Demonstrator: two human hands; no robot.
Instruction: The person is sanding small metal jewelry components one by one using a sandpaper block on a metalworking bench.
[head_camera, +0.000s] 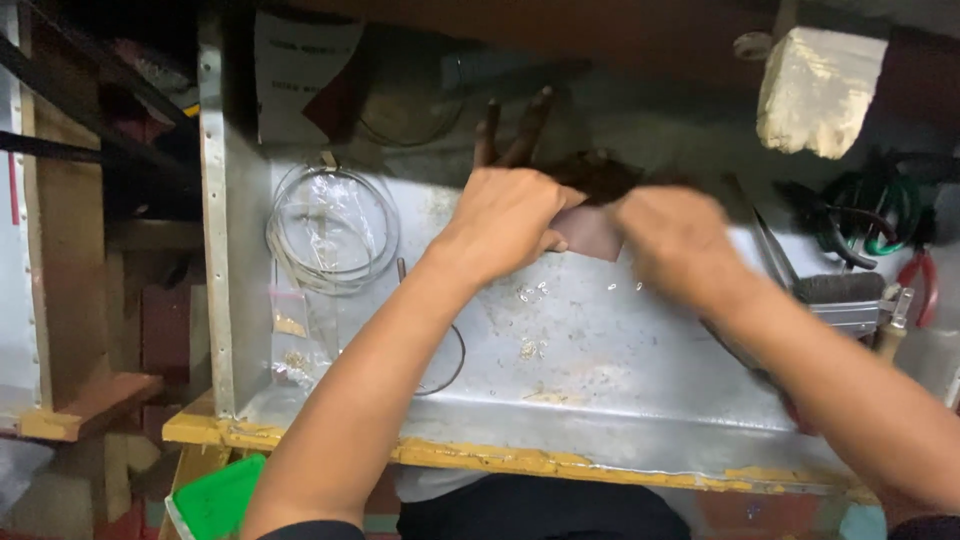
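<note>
My left hand (508, 222) and my right hand (675, 240) meet over the back of a metal-covered workbench (600, 380). Between them is a small dark brownish sheet (588, 232), pinched at its left edge by the fingers of my left hand and at its right edge by my right hand. The right hand is blurred with motion. Just behind the hands sits a dark wooden peg (510, 135) with two prongs and a dark clump beside it.
A coil of silver wire with clear plastic bags (332, 228) lies at the left. Pliers with green and red handles (880, 225), a brush (840, 288) and tweezers (772, 245) lie at the right. A pale block (815, 90) sits at the back right. A green container (215, 500) is below the bench.
</note>
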